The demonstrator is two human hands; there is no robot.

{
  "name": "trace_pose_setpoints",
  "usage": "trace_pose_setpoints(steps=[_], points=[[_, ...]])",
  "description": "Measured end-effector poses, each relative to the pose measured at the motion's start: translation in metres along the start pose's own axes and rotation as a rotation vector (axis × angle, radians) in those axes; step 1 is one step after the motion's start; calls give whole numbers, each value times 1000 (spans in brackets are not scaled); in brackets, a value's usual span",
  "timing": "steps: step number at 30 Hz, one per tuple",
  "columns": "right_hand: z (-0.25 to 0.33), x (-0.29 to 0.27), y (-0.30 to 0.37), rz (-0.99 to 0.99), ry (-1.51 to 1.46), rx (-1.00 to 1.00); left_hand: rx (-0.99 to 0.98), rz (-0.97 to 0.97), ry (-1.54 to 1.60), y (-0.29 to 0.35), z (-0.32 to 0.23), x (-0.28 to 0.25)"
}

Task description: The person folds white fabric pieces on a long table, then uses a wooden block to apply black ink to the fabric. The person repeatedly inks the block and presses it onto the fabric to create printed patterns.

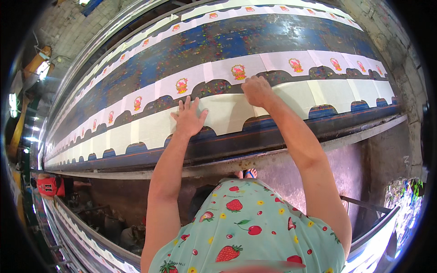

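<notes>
Cut cream fabric pieces (230, 111) lie edge to edge in a row along the near side of a long, dark printing table (268, 37). My left hand (189, 119) rests flat on one piece, its fingers spread toward the upper edge. Farther right, my right hand (257, 92) is closed with curled fingers at the upper edge of the cream row. What its fingers hold, if anything, is hidden beneath it. Just beyond both hands runs a row of white fabric pieces (226, 65), each bearing a printed red, pink and yellow emblem (238, 72).
More printed white pieces (193, 22) line the table's far side. A metal rail (364, 128) edges the near side, and a block wall (403, 50) closes the right end. At far left, a person in a red shirt (49, 185) is beside another table (86, 232) behind me.
</notes>
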State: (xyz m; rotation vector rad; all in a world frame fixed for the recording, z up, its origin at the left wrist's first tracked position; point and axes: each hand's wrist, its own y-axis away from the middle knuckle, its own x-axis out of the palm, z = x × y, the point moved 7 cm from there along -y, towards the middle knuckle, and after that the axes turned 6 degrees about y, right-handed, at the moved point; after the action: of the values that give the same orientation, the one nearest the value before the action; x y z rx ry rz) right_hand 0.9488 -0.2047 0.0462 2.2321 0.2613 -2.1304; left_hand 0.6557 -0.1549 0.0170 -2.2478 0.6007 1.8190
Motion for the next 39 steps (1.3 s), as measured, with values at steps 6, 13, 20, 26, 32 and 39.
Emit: trace_pose_setpoints(steps=[6,13,20,26,32,39], points=[[57,-53,40,-98,-794,-236,224,-211,314,-2,-13,-30],[80,-88,142,454,-1054,-302,364,-80,792,100,30,-62],[35,-53,121,172,-853,-19,-24,-90,1092,105,96,-59],[4,9,61,-11,-1081,409,-37,-368,887,15,127,-37],[-11,42,46,19,-1127,588,220,-601,614,-10,134,-29],[-15,38,46,6,-1097,663,336,-705,574,-3,127,-30]])
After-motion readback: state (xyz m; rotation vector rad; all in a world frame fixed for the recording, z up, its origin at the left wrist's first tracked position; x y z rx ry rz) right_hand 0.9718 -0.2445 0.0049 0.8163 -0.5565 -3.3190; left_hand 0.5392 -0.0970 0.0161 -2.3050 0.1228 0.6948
